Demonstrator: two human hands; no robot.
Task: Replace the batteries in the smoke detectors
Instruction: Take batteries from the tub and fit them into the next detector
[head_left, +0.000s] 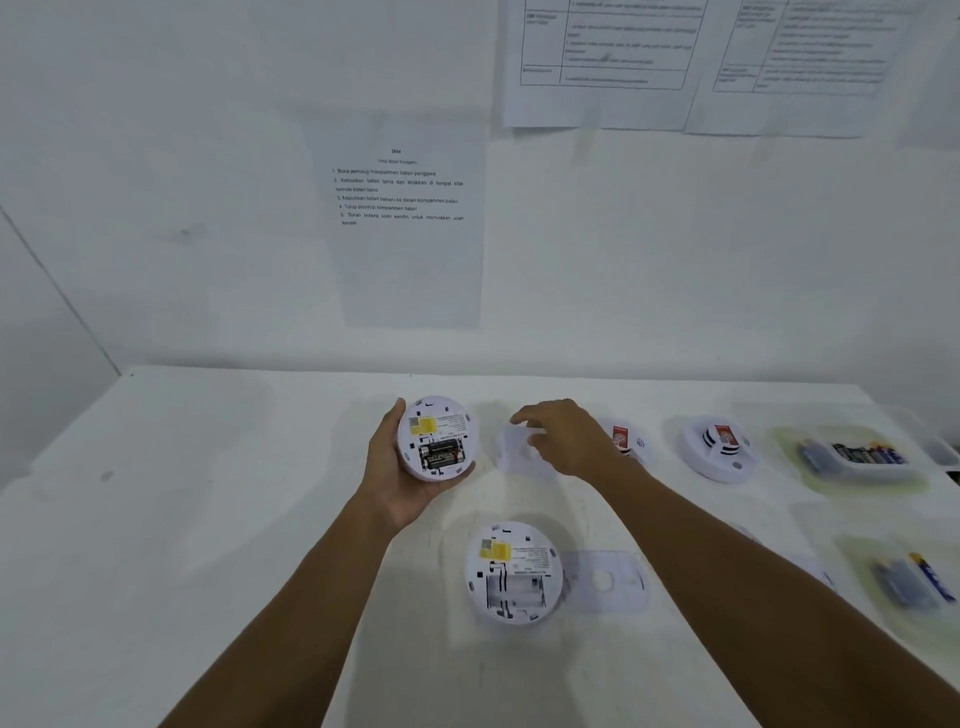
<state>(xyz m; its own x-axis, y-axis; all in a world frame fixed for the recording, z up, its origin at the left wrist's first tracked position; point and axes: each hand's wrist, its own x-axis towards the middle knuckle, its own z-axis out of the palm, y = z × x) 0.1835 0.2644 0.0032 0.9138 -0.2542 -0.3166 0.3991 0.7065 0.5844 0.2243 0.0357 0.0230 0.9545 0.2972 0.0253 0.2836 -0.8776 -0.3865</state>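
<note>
White wall ahead of you, printed sheets taped to it, and below them a white worktop (218, 519) that carries everything.

Your left hand (395, 467) cups the held smoke detector (436, 439) just above the worktop. The thumb is on the far rim and the fingers curl under the near edge, so that grip is full. Your right hand (566, 436) reaches out beside it with loosely curved fingers and holds nothing. Under its fingertips lies a blurred white cover (511, 449); contact cannot be made out.

What could go wrong:
- The bay is uncovered and dark cells sit in it. Tip the disc towards the worktop and they may drop out.
- A second detector (514, 571) lies near you, back up, its bay empty and its own cover plate (605, 579) just beside it. Pick up the wrong cover and it may go onto the wrong unit.
- Two battery trays, the far tray (852, 457) and the near tray (909, 577), stand at your right. I can't tell which holds used cells, so mixing them is a risk.

The held detector shows its back to you, tilted, with the yellow label on the far side. The disc has no long axis, but its battery bay runs roughly left to right.
</note>
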